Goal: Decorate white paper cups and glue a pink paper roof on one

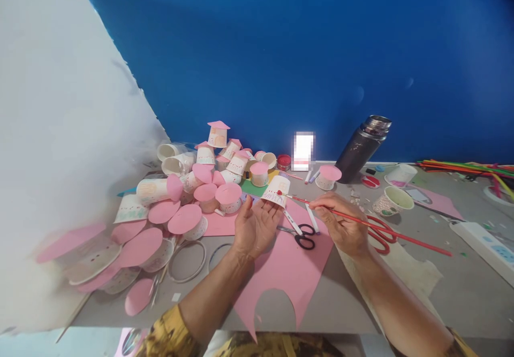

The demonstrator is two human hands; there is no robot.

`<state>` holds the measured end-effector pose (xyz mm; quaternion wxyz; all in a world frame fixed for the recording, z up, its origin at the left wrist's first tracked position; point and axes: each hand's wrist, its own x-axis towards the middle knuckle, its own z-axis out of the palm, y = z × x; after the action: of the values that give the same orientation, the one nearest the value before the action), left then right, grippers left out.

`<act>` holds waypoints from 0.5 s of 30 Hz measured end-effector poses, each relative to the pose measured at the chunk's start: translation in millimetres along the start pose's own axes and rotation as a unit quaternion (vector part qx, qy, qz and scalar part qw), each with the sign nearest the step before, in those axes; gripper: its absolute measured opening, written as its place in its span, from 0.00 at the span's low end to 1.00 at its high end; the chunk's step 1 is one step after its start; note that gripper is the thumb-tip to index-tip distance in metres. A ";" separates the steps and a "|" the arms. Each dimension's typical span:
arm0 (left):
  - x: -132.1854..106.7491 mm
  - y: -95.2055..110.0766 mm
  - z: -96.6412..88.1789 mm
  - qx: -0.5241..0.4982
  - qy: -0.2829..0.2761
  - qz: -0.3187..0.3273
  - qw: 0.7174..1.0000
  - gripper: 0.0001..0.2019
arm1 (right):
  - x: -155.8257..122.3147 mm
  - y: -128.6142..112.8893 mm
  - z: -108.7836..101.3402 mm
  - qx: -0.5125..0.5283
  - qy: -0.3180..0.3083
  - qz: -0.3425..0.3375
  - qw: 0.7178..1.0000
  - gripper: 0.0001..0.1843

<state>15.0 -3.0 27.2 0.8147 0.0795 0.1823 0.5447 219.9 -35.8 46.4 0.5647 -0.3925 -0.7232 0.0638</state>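
Observation:
My left hand is turned palm up and holds a white paper cup by its wide lower rim, where some fingertips are hidden. Small drawings and a purple fringe of marks decorate the cup's side. In my right hand is a paintbrush with a long red handle. Its red-loaded tip meets the cup's side, next to a row of dots. Below the hands lie black-handled scissors and white markers on a cut sheet of pink paper.
Several cups with pink paper roofs crowd the left side. A dark bottle leans by the blue wall, near a red paint pot. To the right are red-handled scissors, a patterned cup and a power strip.

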 end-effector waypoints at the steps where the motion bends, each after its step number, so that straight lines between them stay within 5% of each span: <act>1: 0.2 0.3 -0.6 -0.002 0.001 -0.001 1.000 0.29 | 0.4 -0.2 0.1 0.001 -0.003 0.000 1.000 0.08; 15: 0.6 5.1 -0.7 -0.034 0.012 -0.021 0.999 0.31 | 1.1 1.8 0.2 -0.001 -0.010 -0.010 1.000 0.08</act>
<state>10.6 -0.5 28.2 0.8260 0.0412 0.1747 0.5344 220.6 -33.8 46.2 0.5580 -0.3853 -0.7324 0.0616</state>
